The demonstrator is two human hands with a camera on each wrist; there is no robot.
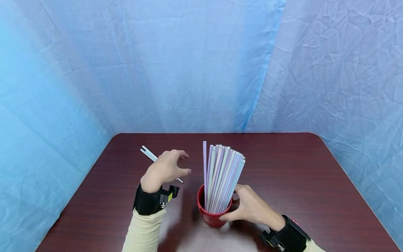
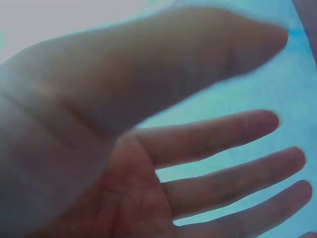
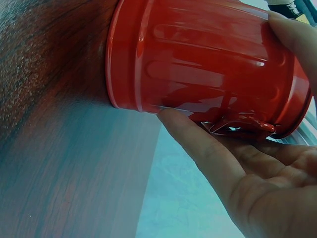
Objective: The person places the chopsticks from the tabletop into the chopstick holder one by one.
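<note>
Red tin pot: stands upright on the table, lower centre of the head view; a ribbed metal body with a small side handle in the right wrist view.
Right hand: wrapped round the pot's right side, thumb and fingers pressed on its wall, steadying it.
Straws in the pot: a pale pastel bundle, long axis near vertical, leaning slightly to the upper right, tops fanned above the rim.
Left hand: left of the bundle and apart from it, fingers spread and relaxed, gripping nothing; the left wrist view shows a bare palm.
Loose straws: lie flat on the table, running from upper left to lower right beneath the left hand, which is much the nearer to them; whether it touches them cannot be told.
Table: dark reddish wood grain.
Backdrop: crumpled blue cloth behind.
</note>
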